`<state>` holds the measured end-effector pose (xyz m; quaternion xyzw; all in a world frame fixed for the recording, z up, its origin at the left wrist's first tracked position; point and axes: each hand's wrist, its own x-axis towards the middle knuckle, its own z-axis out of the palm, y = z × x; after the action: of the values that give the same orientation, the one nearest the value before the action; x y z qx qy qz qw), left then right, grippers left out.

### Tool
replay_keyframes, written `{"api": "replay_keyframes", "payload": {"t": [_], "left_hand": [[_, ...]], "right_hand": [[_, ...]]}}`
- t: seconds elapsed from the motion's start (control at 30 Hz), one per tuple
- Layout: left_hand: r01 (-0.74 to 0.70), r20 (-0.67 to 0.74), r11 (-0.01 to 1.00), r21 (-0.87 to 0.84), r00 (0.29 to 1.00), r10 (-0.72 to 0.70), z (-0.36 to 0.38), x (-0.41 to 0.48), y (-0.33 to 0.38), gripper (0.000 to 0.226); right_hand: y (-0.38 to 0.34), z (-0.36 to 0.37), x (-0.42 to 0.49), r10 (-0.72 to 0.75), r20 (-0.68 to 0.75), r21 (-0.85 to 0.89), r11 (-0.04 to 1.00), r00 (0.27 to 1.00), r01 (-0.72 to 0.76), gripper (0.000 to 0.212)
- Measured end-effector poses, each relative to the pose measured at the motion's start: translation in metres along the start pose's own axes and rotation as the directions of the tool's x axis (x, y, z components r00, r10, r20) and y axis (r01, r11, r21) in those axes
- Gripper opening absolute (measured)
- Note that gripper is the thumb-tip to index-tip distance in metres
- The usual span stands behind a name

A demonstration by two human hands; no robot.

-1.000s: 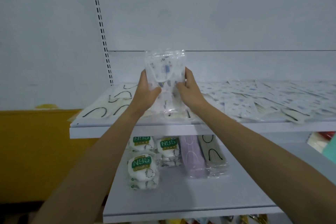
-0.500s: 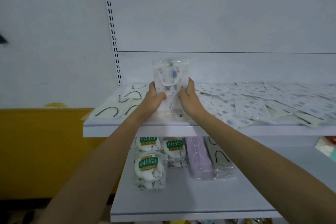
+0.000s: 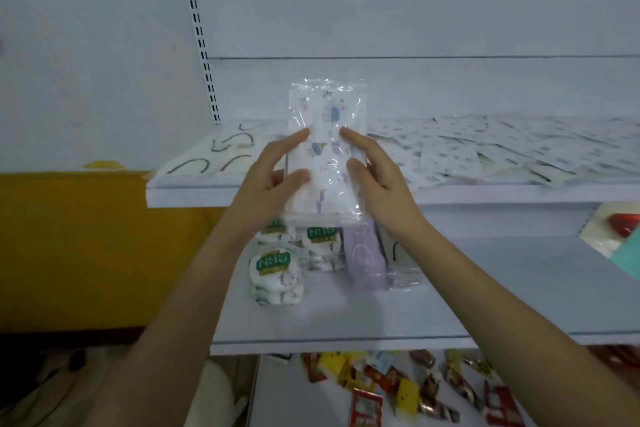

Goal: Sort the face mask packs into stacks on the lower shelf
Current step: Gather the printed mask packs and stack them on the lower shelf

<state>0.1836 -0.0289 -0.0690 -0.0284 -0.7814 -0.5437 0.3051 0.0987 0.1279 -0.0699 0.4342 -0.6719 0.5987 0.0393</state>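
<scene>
The left hand [image 3: 266, 180] and right hand [image 3: 379, 180] grip a clear-wrapped stack of printed mask packs [image 3: 325, 128] by its sides, upright before the upper shelf [image 3: 485, 194]. Below, far left on the lower shelf [image 3: 485, 288], white packs [image 3: 275, 276] wear green N95 labels.

I stand before a shop's white display shelving [image 3: 194, 196], slotted upright [image 3: 199, 35] against the back panel, packaged face masks [image 3: 450, 156] spread over its tiers, wrapped snacks [image 3: 398, 381] heaped on the bottom shelf.

The mask packs [image 3: 325, 149] have been lifted off the upper shelf [image 3: 194, 196] and drawn nearer, gripped between the fingers of the left hand [image 3: 266, 184] and right hand [image 3: 381, 184].
</scene>
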Motion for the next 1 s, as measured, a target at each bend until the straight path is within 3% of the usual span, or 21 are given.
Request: {"api": "replay_keyframes", "payload": {"t": [0.27, 0.4, 0.57, 0.77, 0.9, 1.0], "left_hand": [[0.187, 0.035, 0.982, 0.018, 0.982, -0.188, 0.120, -0.133, -0.044, 0.047], [0.379, 0.065, 0.925, 0.000, 0.923, -0.378, 0.205, -0.197, -0.073, 0.046], [0.481, 0.087, 0.877, 0.015, 0.873, -0.480, 0.278, -0.233, -0.092, 0.044], [0.543, 0.087, 0.839, 0.029, 0.835, -0.544, 0.324, -0.229, -0.120, 0.045], [0.599, 0.125, 0.801, 0.005, 0.794, -0.595, 0.343, -0.204, -0.141, 0.041], [0.644, 0.189, 0.765, 0.004, 0.751, -0.633, 0.356, -0.182, -0.160, 0.043]], "right_hand": [[0.063, -0.051, -0.161, 0.271, 0.095, 0.064, 0.959, 0.958, -0.277, 0.035], [0.099, -0.093, -0.251, 0.507, 0.136, 0.119, 0.845, 0.851, -0.522, 0.041], [0.137, -0.136, -0.315, 0.672, 0.079, 0.191, 0.714, 0.736, -0.673, 0.044], [0.179, -0.161, -0.329, 0.713, 0.074, 0.204, 0.674, 0.698, -0.710, 0.051], [0.209, -0.172, -0.320, 0.721, -0.022, 0.233, 0.677, 0.693, -0.698, 0.048], [0.232, -0.182, -0.311, 0.762, -0.103, 0.271, 0.640, 0.639, -0.719, 0.041]]}}
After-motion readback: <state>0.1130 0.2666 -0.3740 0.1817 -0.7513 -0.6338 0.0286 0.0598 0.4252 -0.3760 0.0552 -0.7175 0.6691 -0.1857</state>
